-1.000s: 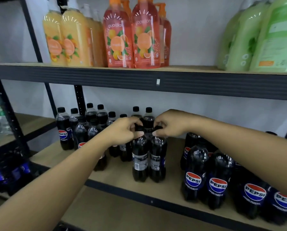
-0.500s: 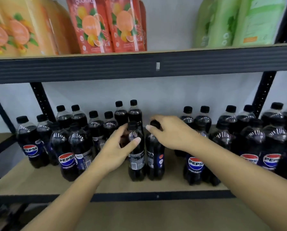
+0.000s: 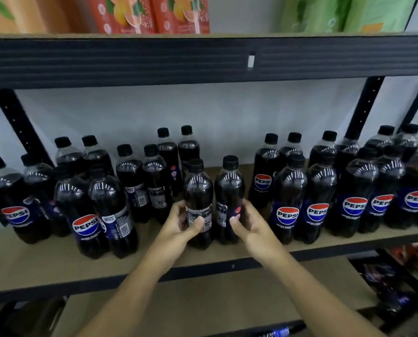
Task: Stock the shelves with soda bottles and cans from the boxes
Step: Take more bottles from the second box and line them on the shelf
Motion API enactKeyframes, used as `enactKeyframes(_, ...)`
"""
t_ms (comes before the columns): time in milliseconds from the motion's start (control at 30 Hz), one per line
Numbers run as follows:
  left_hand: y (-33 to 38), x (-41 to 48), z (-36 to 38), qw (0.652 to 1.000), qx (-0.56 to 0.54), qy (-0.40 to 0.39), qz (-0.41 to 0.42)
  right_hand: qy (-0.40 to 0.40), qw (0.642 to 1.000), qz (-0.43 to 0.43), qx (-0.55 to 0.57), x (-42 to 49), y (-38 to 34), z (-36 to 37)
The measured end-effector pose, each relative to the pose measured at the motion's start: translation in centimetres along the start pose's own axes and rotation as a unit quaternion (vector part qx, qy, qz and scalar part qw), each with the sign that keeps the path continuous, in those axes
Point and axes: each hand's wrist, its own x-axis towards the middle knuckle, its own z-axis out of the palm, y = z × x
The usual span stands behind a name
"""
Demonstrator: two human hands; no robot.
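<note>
Just back from the front edge of the middle shelf point(image 3: 33, 266), two soda bottles stand upright, side by side. The left hand point(image 3: 181, 223) grips the left bottle point(image 3: 198, 190) at its label, and the right hand point(image 3: 248, 221) grips the right bottle point(image 3: 228, 188). Bare board lies open before them. About ten bottles crowd the left group point(image 3: 110, 210); the right group point(image 3: 322, 190) runs past the frame's edge, uncounted.

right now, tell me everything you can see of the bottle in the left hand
The bottle is clear plastic, full of dark cola, with a black screw cap and a dark label whose small print faces out. It stands upright near the front of the wooden shelf. The left hand grips it at the label, thumb across the front. A matching bottle stands close on its right.
</note>
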Motion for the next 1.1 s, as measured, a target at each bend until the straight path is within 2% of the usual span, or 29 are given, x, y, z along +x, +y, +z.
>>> enactKeyframes(100,-0.4,-0.6,0.0,0.999,-0.014,-0.035,-0.002,0.067,0.997,0.021,-0.026,-0.1,0.3,0.6)
enactKeyframes(200,-0.8,-1.1,-0.1,0.999,0.026,-0.041,0.006,0.039,0.994,0.021,-0.098,-0.7,0.7,0.7)
enactKeyframes(300,-1.4,-0.9,-0.4,0.998,0.051,-0.04,0.015,-0.029,0.999,0.034,-0.01,-1.1,1.0,0.0)
enactKeyframes(367,-2.0,-0.7,-0.5,0.998,0.04,-0.037,0.013,-0.031,0.998,0.054,0.032,-1.1,1.0,-0.4)
enactKeyframes(533,-2.2,-0.5,-1.0,0.999,-0.017,-0.044,-0.005,0.039,0.998,0.053,0.014,-0.9,1.3,-0.1)
enactKeyframes(667,-2.3,-0.2,-0.9,0.999,-0.002,-0.054,0.001,0.015,0.998,0.043,0.035,-1.0,1.5,-0.4)
enactKeyframes(800,-2.7,0.0,-0.3,0.999,0.035,0.001,0.035,-0.003,0.998,0.047,0.035,-1.1,1.7,-0.6)
enactKeyframes(1000,-3.0,-0.3,-0.9,0.998,-0.06,-0.018,0.021,0.038,0.998,0.044,0.025,-0.6,2.4,-0.3)
enactKeyframes(1100,-2.7,-0.5,-0.7,0.999,-0.037,-0.023,0.014,0.036,0.999,0.029,0.022,-0.7,2.6,-0.3)
